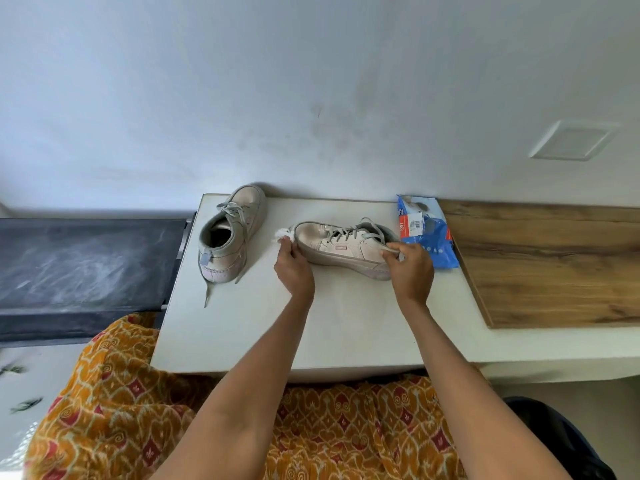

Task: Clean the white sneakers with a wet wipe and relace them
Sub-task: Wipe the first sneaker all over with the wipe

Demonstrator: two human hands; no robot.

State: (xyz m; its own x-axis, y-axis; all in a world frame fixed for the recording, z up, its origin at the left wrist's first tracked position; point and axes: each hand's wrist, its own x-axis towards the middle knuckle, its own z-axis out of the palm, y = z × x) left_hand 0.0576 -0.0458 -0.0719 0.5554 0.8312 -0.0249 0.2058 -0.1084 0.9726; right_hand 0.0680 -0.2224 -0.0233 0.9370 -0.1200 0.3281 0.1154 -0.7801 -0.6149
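Two white sneakers sit on a white table top. One sneaker lies sideways in the middle, toe pointing left. My left hand pinches a crumpled white wet wipe against its toe. My right hand grips that sneaker at the heel collar, with a lace end under the fingers. The other sneaker stands at the back left, heel toward me, laced, one lace trailing down onto the table.
A blue wet-wipe pack lies just right of the held sneaker, by the wall. A wooden board covers the table's right part. A dark surface adjoins the table's left edge. Orange patterned fabric covers my lap below.
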